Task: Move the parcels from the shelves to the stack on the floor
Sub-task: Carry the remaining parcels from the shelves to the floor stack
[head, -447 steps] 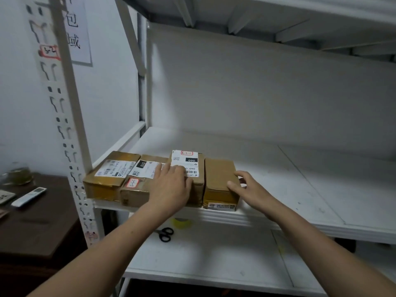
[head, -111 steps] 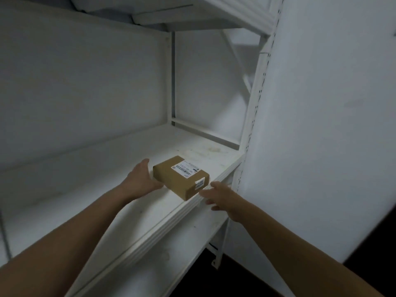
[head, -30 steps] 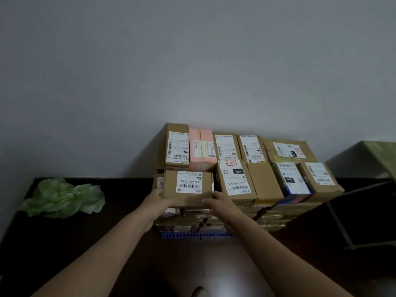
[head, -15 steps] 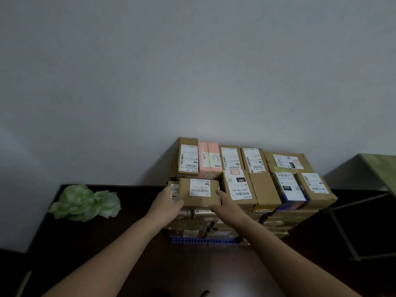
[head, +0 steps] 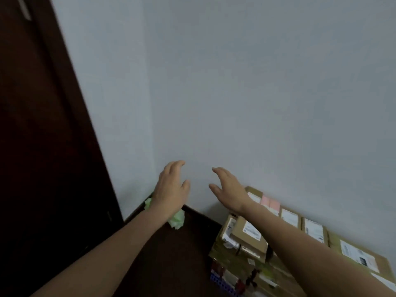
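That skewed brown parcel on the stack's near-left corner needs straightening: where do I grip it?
Take the brown parcel by its two long side edges, coming from above. It lies flat, label up, on top of the stack, skewed, its left edge clear.

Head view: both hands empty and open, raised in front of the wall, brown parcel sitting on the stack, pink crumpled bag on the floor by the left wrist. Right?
Not quite. In the head view the crumpled bag is green, not pink. The rest holds: left hand and right hand are empty and open before the wall, and the brown parcel sits on the stack.
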